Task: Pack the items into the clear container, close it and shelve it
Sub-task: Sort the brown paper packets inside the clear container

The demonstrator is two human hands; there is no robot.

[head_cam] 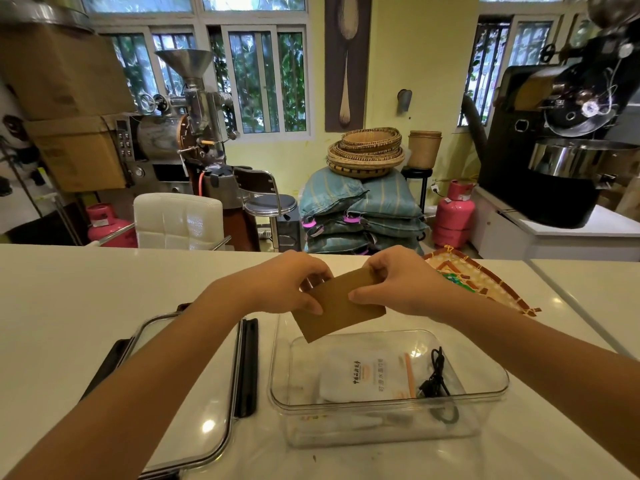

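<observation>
A brown cardboard sleeve (341, 306) hangs tilted above the far edge of the clear container (498, 386). My left hand (287, 284) pinches its left side and my right hand (398, 282) pinches its upper right corner. Inside the open container lie a white packet with printed text (363, 375), an orange stick (409, 374) and a coiled black cable (437, 375). The container's clear lid with black latches (207, 393) lies flat on the white counter to the left, partly under my left forearm.
A woven tray with a red-and-orange pattern (485, 282) lies on the counter (69, 306) behind my right hand. Beyond the counter stand a white chair (178, 220), a stool, stacked sacks, pink gas cylinders and roasting machines.
</observation>
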